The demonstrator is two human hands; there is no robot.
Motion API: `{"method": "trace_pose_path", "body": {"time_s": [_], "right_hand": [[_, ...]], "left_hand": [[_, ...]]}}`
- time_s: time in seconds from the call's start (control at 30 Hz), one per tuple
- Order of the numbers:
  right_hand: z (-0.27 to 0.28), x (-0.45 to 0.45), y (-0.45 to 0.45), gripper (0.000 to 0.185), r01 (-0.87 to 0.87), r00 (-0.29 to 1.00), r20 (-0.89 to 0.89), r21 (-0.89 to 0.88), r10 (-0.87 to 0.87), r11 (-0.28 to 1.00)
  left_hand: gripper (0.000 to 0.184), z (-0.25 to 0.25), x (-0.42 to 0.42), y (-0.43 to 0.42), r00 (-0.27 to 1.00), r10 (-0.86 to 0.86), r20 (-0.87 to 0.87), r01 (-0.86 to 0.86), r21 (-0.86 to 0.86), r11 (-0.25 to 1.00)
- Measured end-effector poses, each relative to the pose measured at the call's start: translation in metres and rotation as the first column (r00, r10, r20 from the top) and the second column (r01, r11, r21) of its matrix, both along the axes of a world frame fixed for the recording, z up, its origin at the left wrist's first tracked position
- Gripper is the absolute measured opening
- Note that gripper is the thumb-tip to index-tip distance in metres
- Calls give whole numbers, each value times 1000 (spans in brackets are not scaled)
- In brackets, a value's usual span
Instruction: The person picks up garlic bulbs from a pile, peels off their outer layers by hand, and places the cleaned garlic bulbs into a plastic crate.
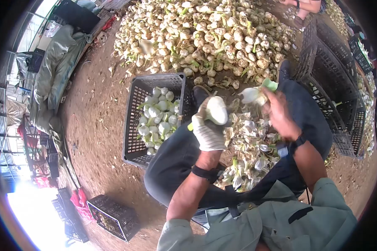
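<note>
My left hand (208, 134), in a white glove, is closed around a smooth white garlic bulb (216, 110) with a short green stem poking out below. To its right, my blurred right hand (279, 112) pinches a loose piece of garlic skin (254, 96) with a green leafy end, apart from the bulb. Peeled skins (249, 138) lie in a heap on the ground between my legs. Beside my left knee stands a black crate (131, 121) holding several clean white garlic bulbs (157, 113).
A large pile of unpeeled garlic (205, 37) covers the ground ahead. Stacked black crates (329, 79) stand by my right leg. Another crate (113, 217) lies at lower left, near a red bag (81, 203). Part of another person (308, 6) shows at upper right.
</note>
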State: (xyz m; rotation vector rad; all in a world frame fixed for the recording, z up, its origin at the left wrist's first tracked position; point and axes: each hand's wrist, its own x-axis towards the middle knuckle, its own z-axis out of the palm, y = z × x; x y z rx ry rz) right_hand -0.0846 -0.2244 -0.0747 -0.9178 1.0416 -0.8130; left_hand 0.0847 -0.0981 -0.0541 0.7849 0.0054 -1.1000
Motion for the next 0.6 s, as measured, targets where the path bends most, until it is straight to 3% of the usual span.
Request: {"method": "trace_pose_path", "body": {"time_s": [0.03,0.07,0.1,0.13,0.17,0.2,0.27,0.3,0.33,0.4,0.43,0.47,0.53,0.6], "right_hand": [[-2,-8,-12,27,-212,941,-282,-61,186,975],[-4,-15,-18,32,-420,772,-548,-60,322,906],[-10,-16,-14,33,-615,559,-757,-104,338,782],[0,-8,1,34,-783,308,-911,-79,275,616],[13,1,20,53,-831,171,-962,-25,213,555],[21,2,27,53,-832,174,-960,-24,219,555],[31,1,33,68,-844,382,-868,-187,317,503],[21,-2,28,72,-781,581,-742,-393,335,485],[29,-2,30,72,-779,582,-742,-391,334,490],[54,7,39,71,-643,733,-556,-374,393,669],[54,10,44,63,-590,786,-535,-500,310,633],[45,12,45,63,-582,789,-535,-493,302,646],[24,12,45,51,-465,871,-483,-759,85,456],[25,5,43,43,-488,853,-512,-706,106,513]], "left_hand": [[50,5,3,4,998,-5,67,5,-6,1000],[51,9,4,5,991,-10,134,12,-13,1000],[51,11,2,2,991,-11,134,14,-18,1000],[57,12,0,-1,970,0,242,12,-48,999],[63,13,-1,-1,938,16,347,11,-74,997],[69,20,-3,0,928,-70,367,99,-62,993],[69,13,-8,2,925,-102,367,122,-30,992],[69,8,-11,1,924,-107,366,126,-27,992],[68,2,-13,0,899,-122,420,131,9,991],[68,-3,-19,-4,869,-150,472,144,49,988],[70,-5,-23,-5,785,-171,595,171,58,984],[72,-7,-28,-7,686,-191,703,199,71,977],[72,-10,-37,-6,691,-214,690,222,78,972],[71,-10,-42,-5,702,-212,680,221,76,972]]}}
